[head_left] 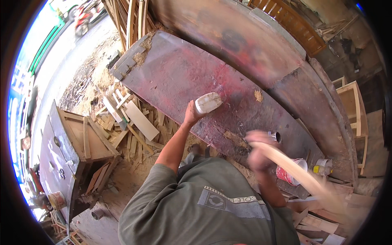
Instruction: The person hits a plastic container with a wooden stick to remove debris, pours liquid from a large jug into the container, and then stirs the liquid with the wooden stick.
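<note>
My left hand [191, 115] is closed around a whitish plastic bottle [208, 103], held over the stained workbench [175, 61]. My right hand [258, 152], smeared by motion, grips one end of a long, pale wooden strip [292, 168]. The strip slants down to the right, and its far end blurs away. Just beyond the right hand stands a dark-mouthed can or cup [276, 137]. A red and white bucket [290, 171] is partly behind the strip.
A yellowish bottle [322, 170] stands beyond the bucket. Wood offcuts [141, 122] and sawdust cover the floor at left, near a wooden cabinet frame [87, 143]. More boards [316, 222] lie at lower right. A second long panel [245, 41] runs behind the bench.
</note>
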{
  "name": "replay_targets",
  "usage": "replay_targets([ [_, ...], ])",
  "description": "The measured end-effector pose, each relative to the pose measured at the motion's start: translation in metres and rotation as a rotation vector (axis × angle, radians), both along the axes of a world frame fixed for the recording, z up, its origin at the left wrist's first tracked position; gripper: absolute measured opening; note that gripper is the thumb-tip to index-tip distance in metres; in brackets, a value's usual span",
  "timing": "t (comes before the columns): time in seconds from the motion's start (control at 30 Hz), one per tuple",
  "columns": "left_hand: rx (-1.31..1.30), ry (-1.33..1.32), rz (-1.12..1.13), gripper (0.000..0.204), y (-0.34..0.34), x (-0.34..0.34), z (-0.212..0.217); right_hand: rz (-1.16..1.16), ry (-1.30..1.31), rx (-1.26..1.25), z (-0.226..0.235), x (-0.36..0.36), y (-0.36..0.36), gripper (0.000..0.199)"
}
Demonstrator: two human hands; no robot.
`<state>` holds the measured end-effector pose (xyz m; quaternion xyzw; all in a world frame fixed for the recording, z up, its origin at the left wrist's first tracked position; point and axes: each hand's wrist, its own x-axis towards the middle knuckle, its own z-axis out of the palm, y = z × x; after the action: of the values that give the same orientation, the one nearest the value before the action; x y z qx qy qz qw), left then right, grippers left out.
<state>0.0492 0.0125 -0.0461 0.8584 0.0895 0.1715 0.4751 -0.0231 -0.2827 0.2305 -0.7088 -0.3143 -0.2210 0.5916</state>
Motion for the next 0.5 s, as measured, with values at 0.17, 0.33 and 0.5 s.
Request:
replay_targets([
  [0.17,0.103,0.029,-0.088,0.093,-0.013,0.012,-0.026,-0.305,0.5,-0.793,-0.136,-0.002,-0.058,0.029],
  [0.33,0.078,0.027,0.012,0.083,0.005,0.002,-0.008,-0.138,-0.046,-0.006,0.104,0.026,-0.023,0.04],
  [0.5,0.059,0.069,-0.011,0.079,0.001,-0.002,0.0,-0.17,0.143,-0.233,-0.037,-0.01,-0.035,0.031],
])
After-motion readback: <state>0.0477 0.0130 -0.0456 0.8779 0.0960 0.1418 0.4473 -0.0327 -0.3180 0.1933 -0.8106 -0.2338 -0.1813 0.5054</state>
